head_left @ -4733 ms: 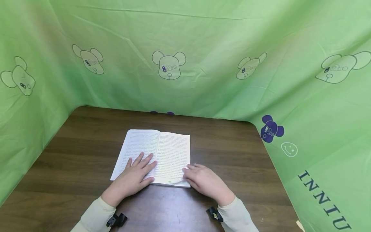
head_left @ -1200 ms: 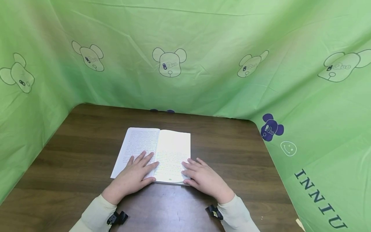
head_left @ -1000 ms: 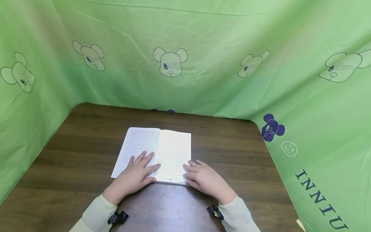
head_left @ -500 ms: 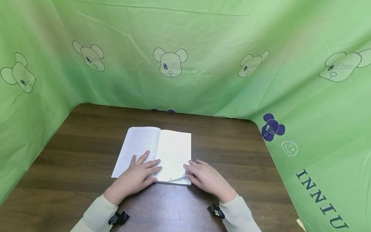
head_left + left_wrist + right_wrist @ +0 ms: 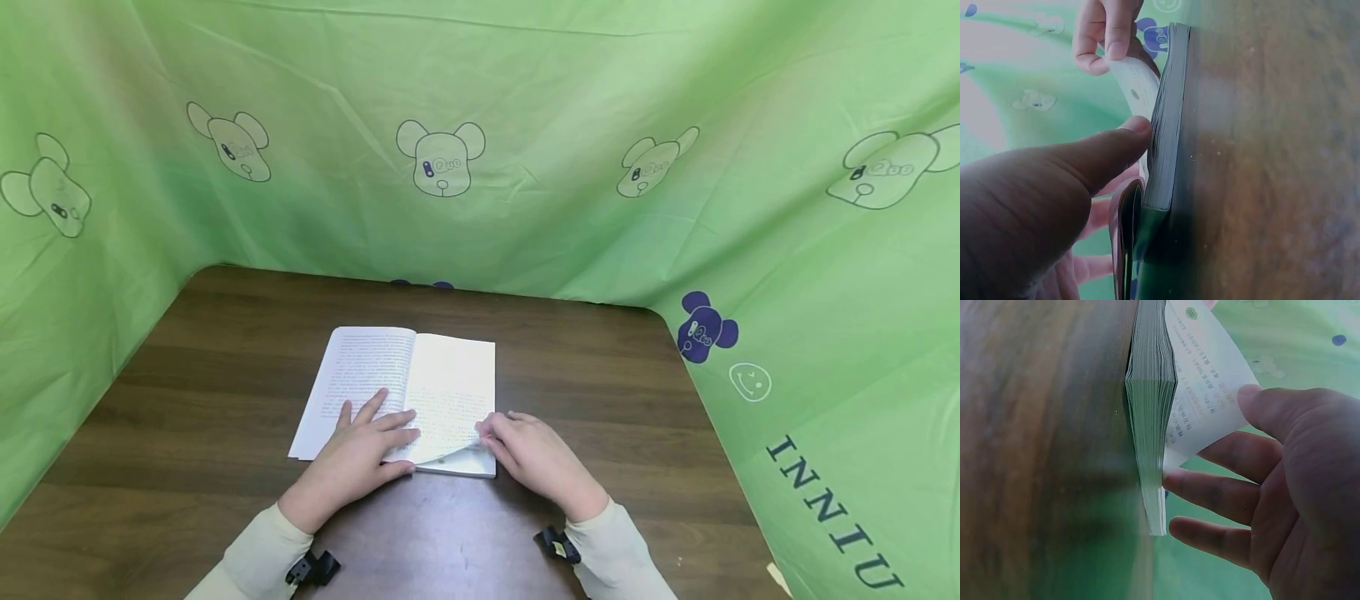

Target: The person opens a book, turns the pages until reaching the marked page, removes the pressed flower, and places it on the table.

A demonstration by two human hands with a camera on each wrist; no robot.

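An open book [image 5: 454, 367] with printed pages lies on the wooden table. Across its left page and the gutter my left hand [image 5: 352, 458] rests with spread fingers; in the left wrist view its thumb [image 5: 1119, 147] touches the near edge of the pages. At the lower right corner my right hand [image 5: 536, 458] pinches a lifted page [image 5: 1207, 381] between thumb and forefinger. That page curls up off the thick page block [image 5: 1150, 369], as the right wrist view shows. The other right fingers hang beside the book's edge.
The brown wooden table [image 5: 600, 392] surrounds the book. A green cloth [image 5: 540, 242] with printed bear heads hangs at the back and both sides. Each forearm wears a black wrist camera, one at the left [image 5: 312, 568] and one at the right [image 5: 557, 546].
The right thumb and forefinger have gone from lying on the page's edge to pinching its corner and lifting it. The left hand has shifted slightly right, its fingers now over the gutter.
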